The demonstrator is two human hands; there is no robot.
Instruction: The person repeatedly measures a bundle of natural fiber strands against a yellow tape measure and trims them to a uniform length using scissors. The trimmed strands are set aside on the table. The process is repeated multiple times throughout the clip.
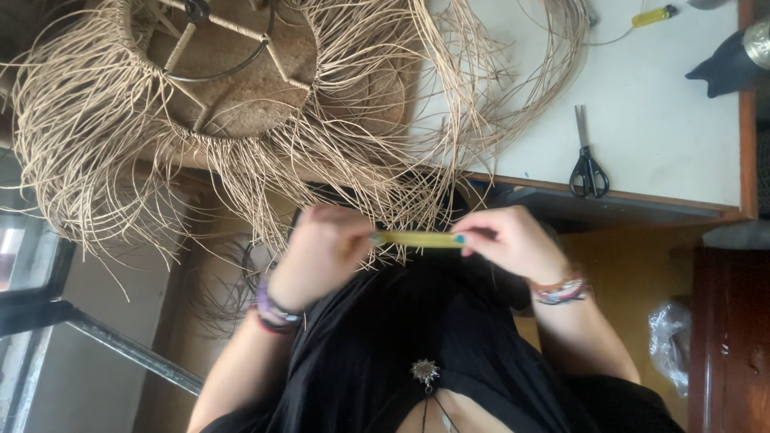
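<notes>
Both hands up at mid-frame, holding a flat yellow strip [421, 239] level between them, just under the hanging fibres. My left hand [321, 252] is curled shut on the strip's left end, fingers pinched over it. My right hand [509, 240] is closed on the right end, thumb and fingertips pressing; painted nails show at both ends. Can't tell exactly what the strip is: some thin tool or band, I'd say.

Above, upper left of frame, sits the big round woven frame [216, 72] w/ its metal spokes, loose pale strands [361, 160] spilling off the rim and down over the edge of the white surface [658, 136]. Some strands brush right by my knuckles.

Step in hand, as I judge it: readying the strip at the fringe, not yet worked into the strands. Next move prob. needs one hand to keep the strip steady while the other frees up to pick out a strand.

Black-handled scissors [588, 164] lie on the surface, right of centre; a yellow lighter [654, 15] sits top right. Both well apart from my hands.
</notes>
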